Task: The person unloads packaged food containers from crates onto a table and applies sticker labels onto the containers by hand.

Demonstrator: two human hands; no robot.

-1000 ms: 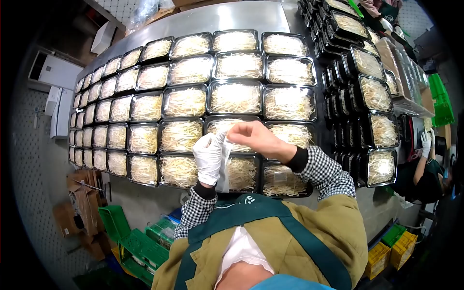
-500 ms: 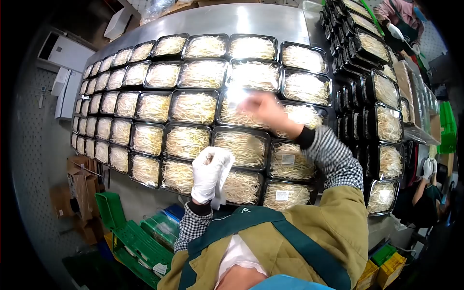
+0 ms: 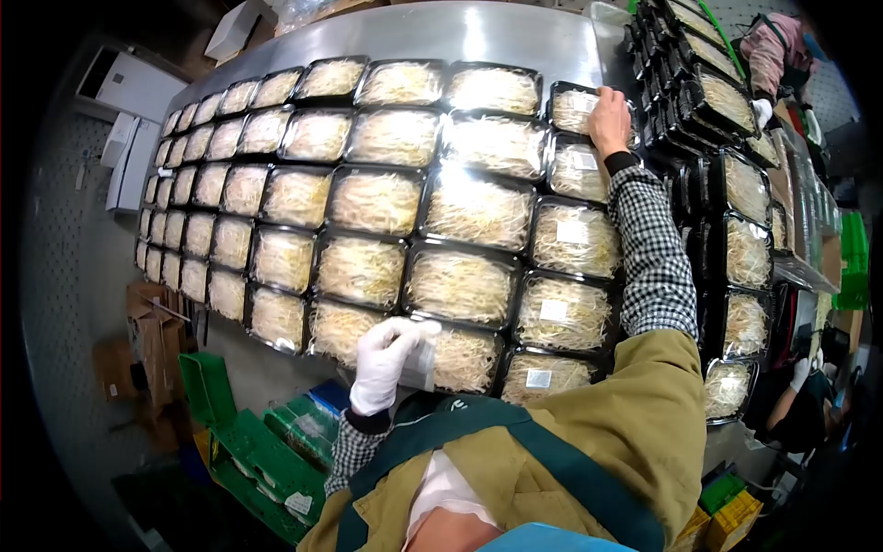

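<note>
Rows of black plastic trays of bean sprouts [image 3: 460, 281] under clear film cover the metal table. My left hand [image 3: 379, 366], in a white glove, pinches a strip of labels [image 3: 418, 366] low over the front row. My right hand [image 3: 610, 121] is bare and reaches to the far end of the right column. Its fingers lie on the farthest tray [image 3: 561, 109] there, beside a white label [image 3: 581, 103]. The other trays in that column also bear white labels, such as the label [image 3: 553, 310] nearer me.
Stacked sprout trays [image 3: 743, 248] rise along the right side. Green crates [image 3: 267, 474] stand below left, near cardboard boxes [image 3: 156, 354]. Yellow crates [image 3: 731, 520] sit at lower right. Two co-workers [image 3: 777, 55] [image 3: 809, 396] are beyond the stacks.
My right hand has moved away from me and right, from the middle rows to the farthest right tray. Labels now show on that column's farther trays. My left hand has shifted slightly down and left.
</note>
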